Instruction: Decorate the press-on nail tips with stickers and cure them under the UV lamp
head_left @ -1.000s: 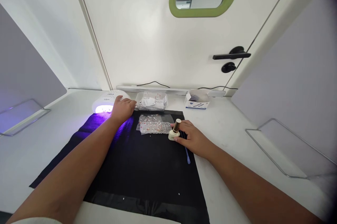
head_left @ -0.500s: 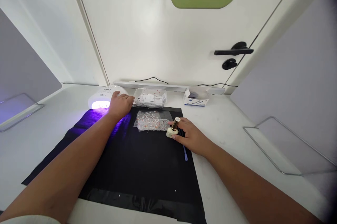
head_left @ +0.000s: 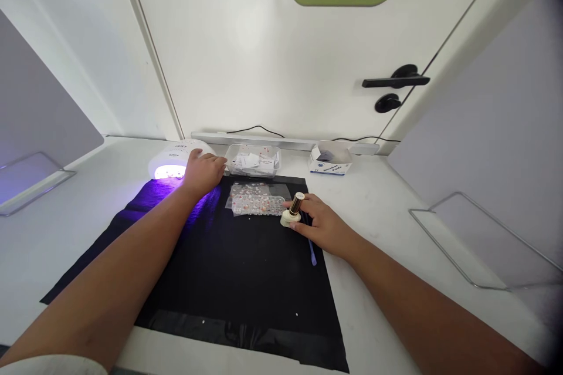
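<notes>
My right hand is closed round the side of a nail polish bottle, cream-coloured with a gold and white cap. The bottle stands slightly tilted on the black mat. Under that hand lies a thin blue stick with a flattened end. My left hand rests at the right side of a white nail lamp, fingers apart and holding nothing. One finger touches the lamp's casing or lies just in front of it. White and violet light glows from the lamp's opening. Left of the bottle are clear sheets of small nail decorations.
A clear plastic box of small white packets sits behind the sheets. To its right is an opened alcohol pads box. A grey strip with black cables runs along the door. Wire frames stand at both sides. White specks dot the mat.
The whole view has shifted slightly. Both hands keep nearly the same places, the left at the lamp and the right on the nail polish bottle. The lamp stays lit.
</notes>
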A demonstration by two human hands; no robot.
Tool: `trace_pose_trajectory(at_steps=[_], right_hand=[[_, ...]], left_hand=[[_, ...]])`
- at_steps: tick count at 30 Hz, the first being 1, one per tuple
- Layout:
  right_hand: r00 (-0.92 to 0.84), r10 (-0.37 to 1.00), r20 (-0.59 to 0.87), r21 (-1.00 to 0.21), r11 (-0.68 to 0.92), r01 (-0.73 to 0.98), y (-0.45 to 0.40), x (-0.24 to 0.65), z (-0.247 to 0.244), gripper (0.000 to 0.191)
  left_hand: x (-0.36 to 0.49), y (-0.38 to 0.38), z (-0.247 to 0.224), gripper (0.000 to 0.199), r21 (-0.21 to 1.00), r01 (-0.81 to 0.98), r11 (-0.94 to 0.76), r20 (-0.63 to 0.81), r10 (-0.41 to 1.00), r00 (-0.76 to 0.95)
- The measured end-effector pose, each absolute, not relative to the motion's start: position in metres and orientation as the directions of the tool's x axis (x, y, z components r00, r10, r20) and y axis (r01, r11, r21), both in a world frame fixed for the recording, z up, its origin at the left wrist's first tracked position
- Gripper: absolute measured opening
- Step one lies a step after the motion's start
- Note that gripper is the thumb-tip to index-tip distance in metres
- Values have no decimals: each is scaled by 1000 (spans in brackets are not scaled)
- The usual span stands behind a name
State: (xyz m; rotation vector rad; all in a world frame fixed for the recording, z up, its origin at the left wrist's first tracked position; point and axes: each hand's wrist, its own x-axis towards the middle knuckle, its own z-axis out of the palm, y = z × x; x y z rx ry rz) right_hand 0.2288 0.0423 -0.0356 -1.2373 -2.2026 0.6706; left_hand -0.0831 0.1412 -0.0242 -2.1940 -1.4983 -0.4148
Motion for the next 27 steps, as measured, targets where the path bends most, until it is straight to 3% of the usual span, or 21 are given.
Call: trace_pose_trajectory(at_steps=[27], right_hand=[[-504,838,208,-639,507,579,43,228,-39,33]], left_hand=[[-82,139,-23,32,-208,927,-313,474,797,375]])
